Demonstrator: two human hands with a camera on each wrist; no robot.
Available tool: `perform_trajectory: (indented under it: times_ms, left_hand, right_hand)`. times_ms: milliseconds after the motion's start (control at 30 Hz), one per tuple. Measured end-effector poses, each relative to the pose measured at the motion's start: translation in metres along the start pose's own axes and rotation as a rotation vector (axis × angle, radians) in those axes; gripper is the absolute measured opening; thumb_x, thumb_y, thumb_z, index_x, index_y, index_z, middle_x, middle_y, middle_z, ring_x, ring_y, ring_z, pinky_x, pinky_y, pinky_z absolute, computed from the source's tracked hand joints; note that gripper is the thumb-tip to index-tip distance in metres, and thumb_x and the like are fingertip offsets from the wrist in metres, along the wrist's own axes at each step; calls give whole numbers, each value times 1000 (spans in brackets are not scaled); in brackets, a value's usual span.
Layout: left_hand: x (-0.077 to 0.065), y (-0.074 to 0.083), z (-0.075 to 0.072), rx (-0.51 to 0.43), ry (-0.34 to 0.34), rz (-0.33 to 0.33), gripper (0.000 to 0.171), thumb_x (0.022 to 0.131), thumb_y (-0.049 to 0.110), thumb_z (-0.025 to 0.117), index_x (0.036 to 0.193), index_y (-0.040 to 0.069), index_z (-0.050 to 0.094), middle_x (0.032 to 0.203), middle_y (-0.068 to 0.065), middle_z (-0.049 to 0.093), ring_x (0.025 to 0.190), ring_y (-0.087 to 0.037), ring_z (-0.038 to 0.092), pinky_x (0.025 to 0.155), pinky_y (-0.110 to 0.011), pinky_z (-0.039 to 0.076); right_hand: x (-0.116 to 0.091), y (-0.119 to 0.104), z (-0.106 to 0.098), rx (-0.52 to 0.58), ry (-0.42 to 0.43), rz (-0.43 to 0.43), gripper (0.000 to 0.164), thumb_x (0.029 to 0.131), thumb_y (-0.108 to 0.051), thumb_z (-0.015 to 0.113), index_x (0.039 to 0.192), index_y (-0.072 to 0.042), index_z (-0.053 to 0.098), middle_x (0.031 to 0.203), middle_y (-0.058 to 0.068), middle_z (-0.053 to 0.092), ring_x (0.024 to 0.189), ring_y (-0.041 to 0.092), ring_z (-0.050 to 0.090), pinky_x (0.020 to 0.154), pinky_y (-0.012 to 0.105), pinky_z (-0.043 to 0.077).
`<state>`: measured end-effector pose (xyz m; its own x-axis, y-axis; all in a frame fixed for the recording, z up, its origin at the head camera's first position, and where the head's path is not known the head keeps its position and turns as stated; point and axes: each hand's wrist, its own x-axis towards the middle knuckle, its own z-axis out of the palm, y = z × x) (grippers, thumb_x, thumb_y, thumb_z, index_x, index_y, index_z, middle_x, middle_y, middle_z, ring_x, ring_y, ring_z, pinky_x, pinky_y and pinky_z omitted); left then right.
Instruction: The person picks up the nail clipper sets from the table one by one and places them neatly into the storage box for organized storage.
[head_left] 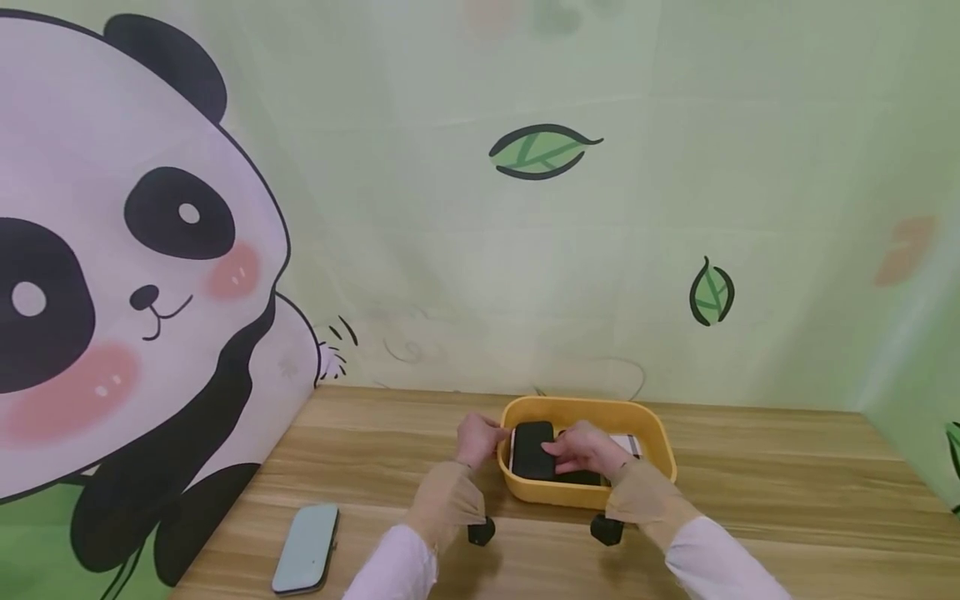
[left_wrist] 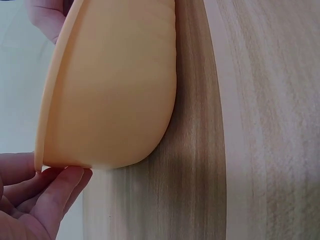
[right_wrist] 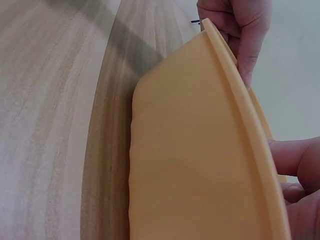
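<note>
A yellow plastic basket (head_left: 558, 493) stands on the wooden table. My left hand (head_left: 478, 439) grips its left end; in the left wrist view the fingers (left_wrist: 57, 192) lie on both sides of the rim. Inside, at the left end, is a flat black case (head_left: 533, 450) with rounded corners. My right hand (head_left: 588, 448) reaches over the front rim and holds the case's right edge, its lower fingers hidden in the basket. Another dark item (head_left: 579, 477) lies below that hand, and a white piece with dark lines (head_left: 627, 445) shows to its right.
A light blue case with a dark edge (head_left: 306, 548) lies on the wooden table (head_left: 787, 492) at the front left. Behind the table hangs a pale green cloth (head_left: 420, 250) printed with a panda and leaves. Black wrist-camera pieces (head_left: 481, 531) hang below both wrists.
</note>
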<state>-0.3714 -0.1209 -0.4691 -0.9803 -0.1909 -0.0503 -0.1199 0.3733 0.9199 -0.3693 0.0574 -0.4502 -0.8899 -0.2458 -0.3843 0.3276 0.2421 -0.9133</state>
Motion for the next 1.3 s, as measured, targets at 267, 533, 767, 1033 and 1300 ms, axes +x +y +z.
perform_trajectory:
  times_ms: [267, 533, 767, 1033, 1300]
  left_hand:
    - [-29, 22, -8, 35, 12, 35, 10, 78, -1, 66, 82, -11, 65, 68, -10, 56, 58, -18, 55, 56, -34, 51]
    - [-27, 24, -8, 16, 10, 7, 13, 78, -2, 66, 87, -11, 65, 74, -12, 59, 64, -20, 58, 59, -35, 52]
    - [-28, 24, -9, 15, 3, -1, 12, 79, -2, 66, 87, -11, 65, 74, -11, 59, 63, -18, 56, 58, -34, 52]
    - [-29, 23, -9, 28, 7, 10, 11, 78, -2, 66, 86, -10, 66, 70, -10, 58, 59, -16, 53, 61, -37, 52]
    - [-29, 23, -9, 62, 17, 25, 11, 77, -1, 69, 85, -8, 67, 69, -9, 59, 55, -15, 53, 56, -34, 51]
  right_hand:
    - [0, -1, 4, -41, 17, 6, 25, 84, -4, 63, 100, 15, 57, 78, 14, 59, 69, 21, 59, 66, 35, 51]
    - [8, 4, 3, -68, -6, -9, 23, 82, -7, 66, 93, 12, 61, 78, 16, 57, 69, 24, 60, 64, 34, 51]
    - [0, -3, 8, -52, 1, 0, 23, 84, -4, 63, 98, 14, 60, 78, 13, 61, 68, 22, 59, 66, 35, 51]
    - [1, -3, 9, -86, 3, -7, 24, 84, -7, 63, 99, 13, 61, 84, 18, 63, 71, 24, 61, 65, 35, 51]
    - [-3, -5, 11, -220, 62, -29, 19, 82, -9, 67, 89, 8, 64, 69, 12, 62, 56, 19, 59, 56, 31, 52]
